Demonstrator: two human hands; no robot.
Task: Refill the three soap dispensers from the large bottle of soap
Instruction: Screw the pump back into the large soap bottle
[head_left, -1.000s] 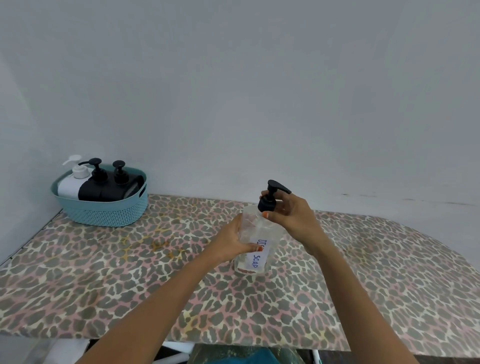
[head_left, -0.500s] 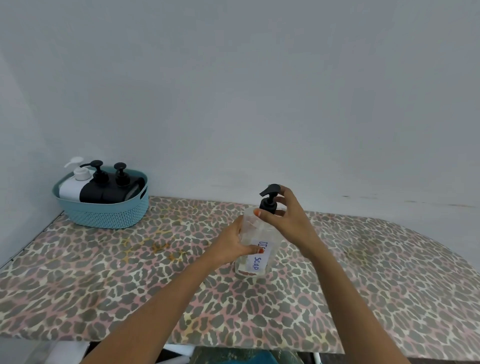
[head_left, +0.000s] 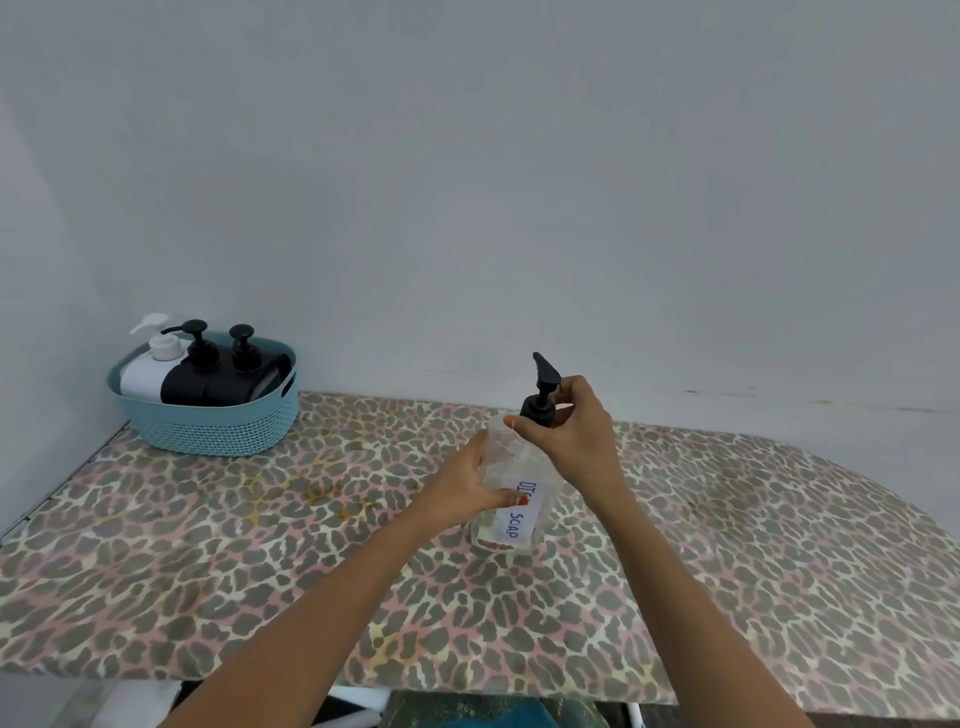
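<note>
A clear plastic dispenser bottle (head_left: 511, 527) with a white label reading "SOAP" stands upright in the middle of the table. My left hand (head_left: 470, 486) grips its body from the left side. My right hand (head_left: 569, 431) pinches the black pump cap (head_left: 540, 402) at the bottle's neck; the nozzle points up and to the left. At the back left, a teal basket (head_left: 208, 426) holds a white pump bottle (head_left: 148, 371) and two black pump dispensers (head_left: 208, 382), lying tilted.
The table (head_left: 208, 571) has a leopard-print cover and stands against a plain grey wall. Its front edge runs along the bottom of the view, with a white frame and teal cloth showing beneath it.
The black pump nozzle has turned round under my right hand's fingers, from pointing right to pointing up and left. My left hand has kept its hold on the bottle.
</note>
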